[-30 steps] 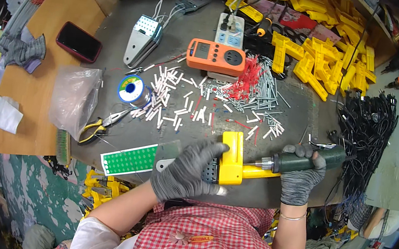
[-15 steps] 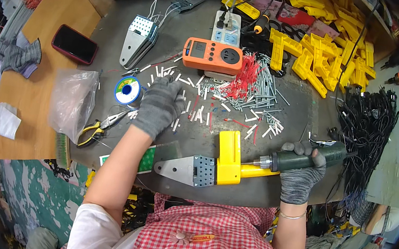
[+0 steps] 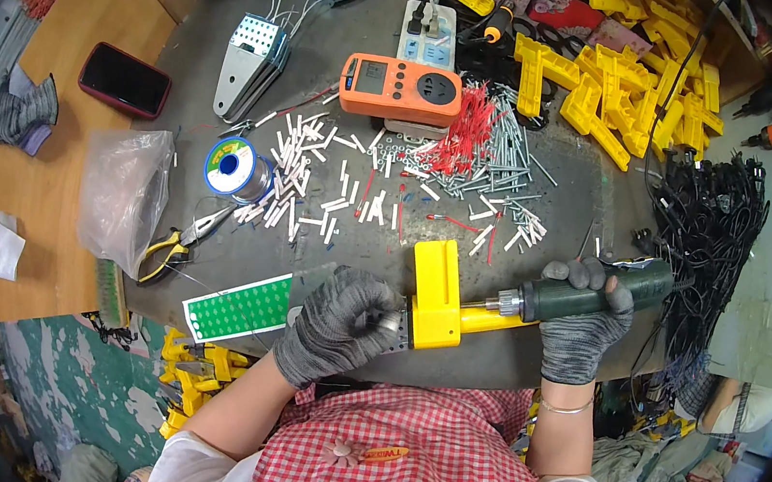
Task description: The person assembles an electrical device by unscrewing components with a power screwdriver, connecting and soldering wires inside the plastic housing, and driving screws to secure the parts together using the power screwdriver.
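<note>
My gloved right hand (image 3: 578, 339) wraps round a dark green electric screwdriver (image 3: 648, 290). Its bit points left at a tool with a yellow plastic handle (image 3: 438, 292) lying at the table's near edge. The tool's perforated grey metal head is mostly covered by my gloved left hand (image 3: 336, 327). Those left fingers are curled together, with something pale at their tips that I cannot make out. Beside this hand lies a green patterned card (image 3: 238, 307). Beyond it are many short white sleeves (image 3: 292, 175).
An orange meter (image 3: 401, 90) stands by a power strip (image 3: 425, 46). Right of it lie red wires (image 3: 459, 134) and long screws (image 3: 511, 155). Yellow handle parts (image 3: 611, 85) and black cords (image 3: 710, 225) fill the right. Solder (image 3: 230, 167), pliers (image 3: 180, 246) and a phone (image 3: 124, 80) are left.
My left hand has come back from among the white sleeves to the tool's metal head, its fingers now curled. The right hand keeps its hold on the screwdriver. The whole view has shifted slightly.
</note>
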The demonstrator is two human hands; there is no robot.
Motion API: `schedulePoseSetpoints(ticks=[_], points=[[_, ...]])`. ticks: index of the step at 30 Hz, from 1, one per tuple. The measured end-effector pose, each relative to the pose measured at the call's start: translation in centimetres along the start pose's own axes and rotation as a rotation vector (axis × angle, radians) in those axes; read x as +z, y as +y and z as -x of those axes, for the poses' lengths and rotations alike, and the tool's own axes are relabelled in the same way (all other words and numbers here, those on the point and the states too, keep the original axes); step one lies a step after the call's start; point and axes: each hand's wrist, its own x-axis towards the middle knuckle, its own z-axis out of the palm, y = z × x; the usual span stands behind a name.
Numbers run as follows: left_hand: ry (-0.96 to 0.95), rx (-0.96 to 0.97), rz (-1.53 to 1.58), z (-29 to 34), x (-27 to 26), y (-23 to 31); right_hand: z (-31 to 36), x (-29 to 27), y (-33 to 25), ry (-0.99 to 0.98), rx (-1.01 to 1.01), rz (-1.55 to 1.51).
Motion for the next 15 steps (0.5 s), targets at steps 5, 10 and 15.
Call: schedulePoseSetpoints(ticks=[5,10,15], points=[[-0.029,-0.025,-0.014,-0.04,0.08,-0.06,0.1,0.1,0.07,-0.02,-0.008,0.01],[-0.021,0.04,-0.035,-0.5,0.04,0.03,0.1,-0.05,0.0,-0.01,-0.011,0.012],[-0.051,0.036,-0.041,-0.61,-0.2,0.09,0.08,0.1,0.16,-0.003,0.001,-0.007]])
